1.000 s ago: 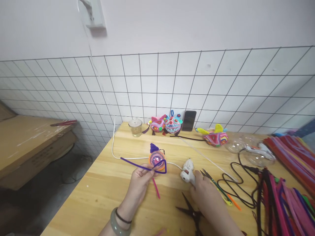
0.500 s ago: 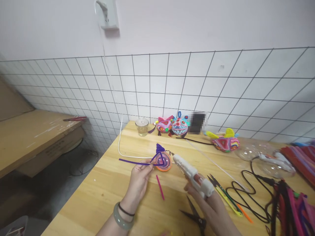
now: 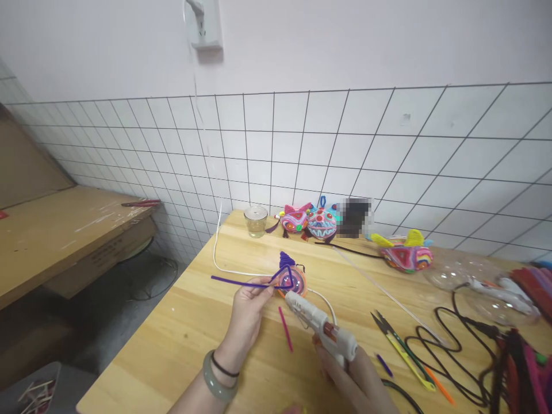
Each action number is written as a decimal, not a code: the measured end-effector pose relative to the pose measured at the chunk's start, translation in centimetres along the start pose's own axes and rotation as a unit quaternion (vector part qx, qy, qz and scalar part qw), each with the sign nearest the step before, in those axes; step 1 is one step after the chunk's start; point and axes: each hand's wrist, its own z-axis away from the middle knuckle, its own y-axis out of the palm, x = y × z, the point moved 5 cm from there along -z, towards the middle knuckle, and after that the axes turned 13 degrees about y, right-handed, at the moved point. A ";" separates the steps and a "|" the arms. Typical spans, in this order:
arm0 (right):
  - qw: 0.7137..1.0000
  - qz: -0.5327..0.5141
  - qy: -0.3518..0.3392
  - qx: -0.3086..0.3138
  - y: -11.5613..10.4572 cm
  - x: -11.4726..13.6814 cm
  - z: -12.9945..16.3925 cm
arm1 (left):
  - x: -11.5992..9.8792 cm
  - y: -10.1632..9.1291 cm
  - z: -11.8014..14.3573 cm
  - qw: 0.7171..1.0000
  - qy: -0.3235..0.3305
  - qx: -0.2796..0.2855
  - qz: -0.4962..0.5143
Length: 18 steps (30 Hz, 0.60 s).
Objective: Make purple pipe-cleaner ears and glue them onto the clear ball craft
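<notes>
My left hand [image 3: 250, 307] pinches a purple pipe cleaner [image 3: 237, 282], whose right end is bent into a triangle. Behind that triangle is a round ornament [image 3: 297, 282] with orange and purple rings and a purple pointed ear on top; whether my fingers also grip it, I cannot tell. My right hand [image 3: 351, 379] is wrapped round a white glue gun [image 3: 321, 322]. The gun's nozzle end points up and left, just below the ornament's lower edge. A short pink pipe cleaner piece [image 3: 285, 329] lies on the table between my hands.
Finished colourful ornaments [image 3: 321, 224] and a glass cup [image 3: 256, 223] stand along the tiled wall. Yellow-handled snips [image 3: 403, 351], tangled black cable [image 3: 448, 351], clear plastic shells [image 3: 448, 273] and pipe cleaner bundles [image 3: 526, 368] lie at right. A white cord [image 3: 233, 271] runs behind the ornament.
The glue gun has moved left and down, its nozzle going from the ornament's upper right to its lower edge. My left hand keeps its pinch. The black scissors no longer show.
</notes>
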 end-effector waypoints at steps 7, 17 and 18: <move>1.000 0.026 -0.013 -0.004 -0.2 0.0 -0.1 | 0.3 0.0 0.1 1.000 0.004 0.012 -0.008; 1.000 0.015 -0.007 0.017 0.1 -0.7 -0.2 | 0.4 0.0 0.2 1.000 0.002 0.019 -0.001; 1.000 0.015 -0.009 0.020 0.1 -0.7 -0.2 | 0.4 0.0 0.2 1.000 0.001 0.020 -0.001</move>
